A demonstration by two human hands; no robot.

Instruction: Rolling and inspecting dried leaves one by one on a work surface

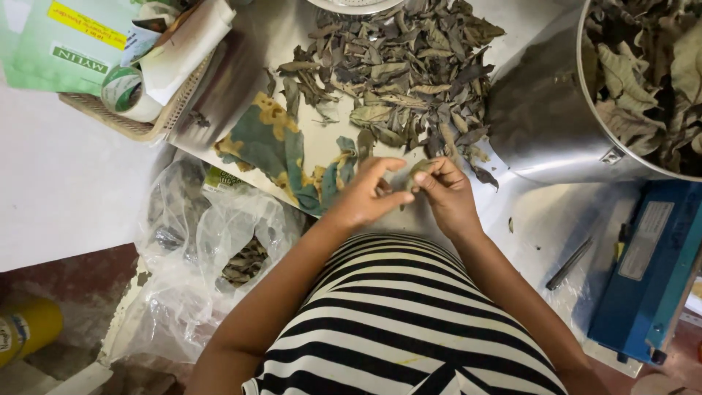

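My left hand [369,194] and my right hand [447,196] meet over the near edge of a shiny metal tray [241,88]. Both pinch one dried grey-green leaf [418,170] between their fingertips. Just beyond the hands lies a heap of dried leaves [402,73] spread on the tray. My striped black-and-white top fills the bottom of the view.
A large steel pot [545,117] full of dried leaves stands at the right. A blue sealing machine [647,271] sits at the lower right. A clear plastic bag [197,256] with leaves hangs at the lower left. A woven basket [139,126] with a tape roll and packets sits at the upper left.
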